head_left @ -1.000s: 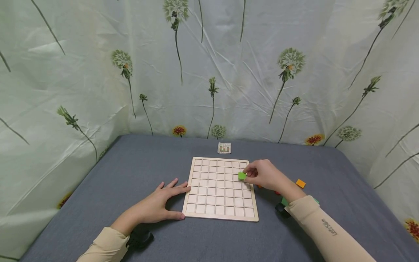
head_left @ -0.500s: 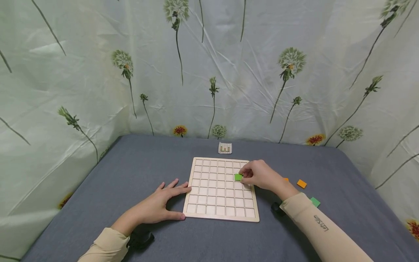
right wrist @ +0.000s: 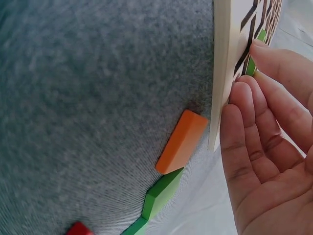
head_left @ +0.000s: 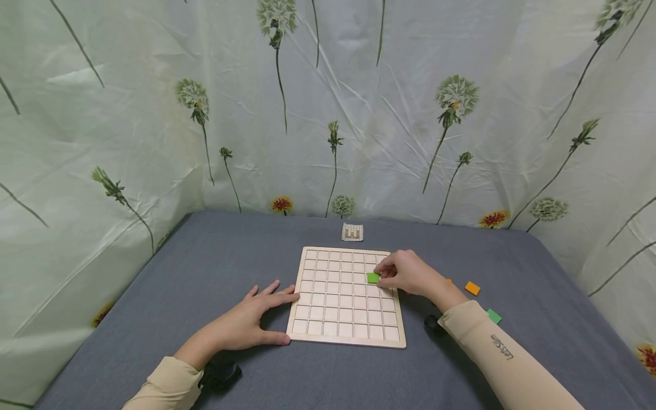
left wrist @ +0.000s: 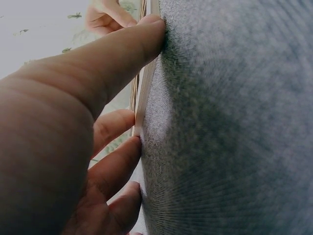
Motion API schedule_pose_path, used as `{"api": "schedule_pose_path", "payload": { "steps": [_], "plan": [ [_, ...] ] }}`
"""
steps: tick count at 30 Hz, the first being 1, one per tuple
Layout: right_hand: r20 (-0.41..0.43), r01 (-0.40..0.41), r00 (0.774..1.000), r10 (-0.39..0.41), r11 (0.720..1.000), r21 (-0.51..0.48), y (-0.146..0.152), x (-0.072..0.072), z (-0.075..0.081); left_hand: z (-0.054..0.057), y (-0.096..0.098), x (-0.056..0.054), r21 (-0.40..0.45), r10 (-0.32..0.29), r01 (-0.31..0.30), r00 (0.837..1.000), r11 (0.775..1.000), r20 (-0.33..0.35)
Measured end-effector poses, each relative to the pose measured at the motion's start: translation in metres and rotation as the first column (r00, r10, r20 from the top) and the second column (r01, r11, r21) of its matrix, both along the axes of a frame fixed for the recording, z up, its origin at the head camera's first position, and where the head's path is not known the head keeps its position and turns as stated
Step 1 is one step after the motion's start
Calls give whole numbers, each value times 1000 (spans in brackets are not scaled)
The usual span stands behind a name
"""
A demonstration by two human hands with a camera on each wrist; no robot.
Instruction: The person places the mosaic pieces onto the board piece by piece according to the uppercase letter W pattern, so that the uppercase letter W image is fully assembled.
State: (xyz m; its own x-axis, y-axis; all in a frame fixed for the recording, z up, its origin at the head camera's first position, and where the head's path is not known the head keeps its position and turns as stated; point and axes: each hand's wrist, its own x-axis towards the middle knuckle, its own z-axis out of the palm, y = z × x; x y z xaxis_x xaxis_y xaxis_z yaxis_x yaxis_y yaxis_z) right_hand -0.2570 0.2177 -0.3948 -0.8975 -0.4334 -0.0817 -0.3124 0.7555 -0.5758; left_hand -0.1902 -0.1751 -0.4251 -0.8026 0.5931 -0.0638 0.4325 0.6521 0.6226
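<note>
A square wooden grid board (head_left: 345, 343) lies on the grey-blue cloth. My right hand (head_left: 412, 274) pinches a small bright green square tile (head_left: 373, 278) between thumb and index finger, over a cell near the board's right side. In the right wrist view the tile (right wrist: 251, 66) sits low at the grid face, partly covered by the fingertips, and the other fingers lie beside the board's edge. My left hand (head_left: 243, 320) has its fingers spread, with thumb and fingertips touching the board's left edge. The left wrist view shows the thumb (left wrist: 146, 39) against that edge.
A small patterned card (head_left: 352, 232) lies behind the board. To the right are an orange tile (head_left: 472, 288) and a green tile (head_left: 493, 316). Close by the board's right edge lie an orange block (right wrist: 183, 139), a green block (right wrist: 164, 191) and a red piece (right wrist: 78, 229). A floral curtain (head_left: 307, 171) hangs behind.
My right hand has shifted slightly left with the green tile, which now looks flatter over the grid. In the last half second it has barely moved. The left hand stays at the board's edge.
</note>
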Motion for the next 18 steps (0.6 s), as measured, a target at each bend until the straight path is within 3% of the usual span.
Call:
{"api": "schedule_pose_path", "payload": {
  "steps": [18],
  "plan": [
    [-2,-11,1000,11,1000,-2,0,-1,0,1,0,1,5,-1,1,1000,1000,3]
  ]
}}
